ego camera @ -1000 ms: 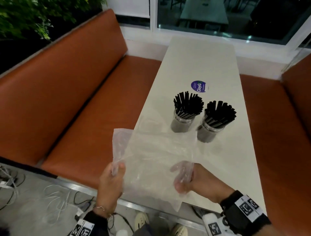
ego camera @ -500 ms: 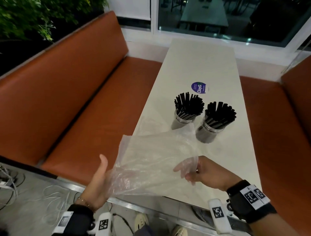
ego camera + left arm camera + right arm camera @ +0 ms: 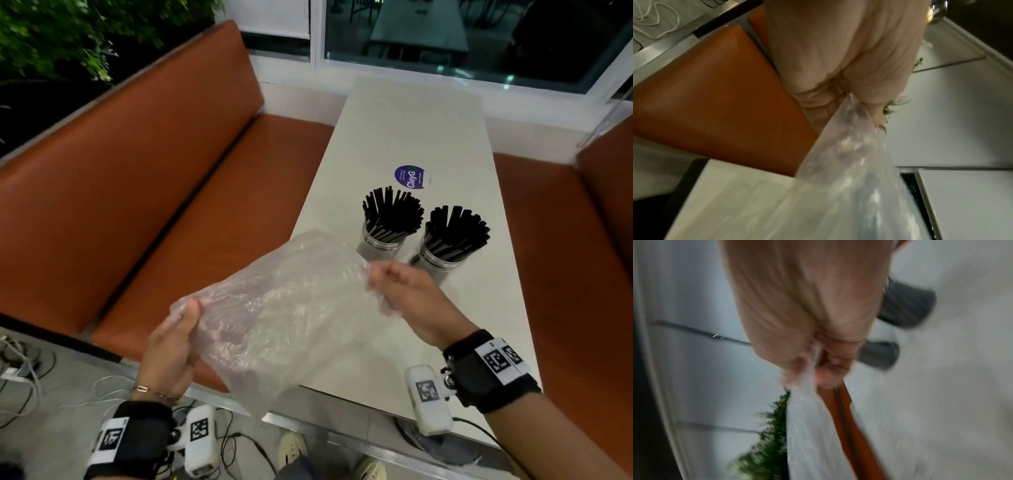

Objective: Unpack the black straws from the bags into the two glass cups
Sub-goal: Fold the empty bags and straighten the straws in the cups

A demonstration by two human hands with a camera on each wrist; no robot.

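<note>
Black straws (image 3: 392, 214) fill both glass cups: one cup (image 3: 378, 244) and its neighbour (image 3: 433, 265) stand side by side on the white tabletop (image 3: 411, 130), toward its right edge, just short of a round purple sticker (image 3: 410, 176). From my remote station I see an empty clear plastic bag (image 3: 284, 308) stretched in the air over the tabletop's near left corner. My left hand (image 3: 171, 346) pinches the bag's left end between thumb and curled fingers; my right hand (image 3: 407, 296) grips the right end, fingers closed on the film, close in front of the cups. Orange bench seats (image 3: 171, 192) flank the tabletop.
</note>
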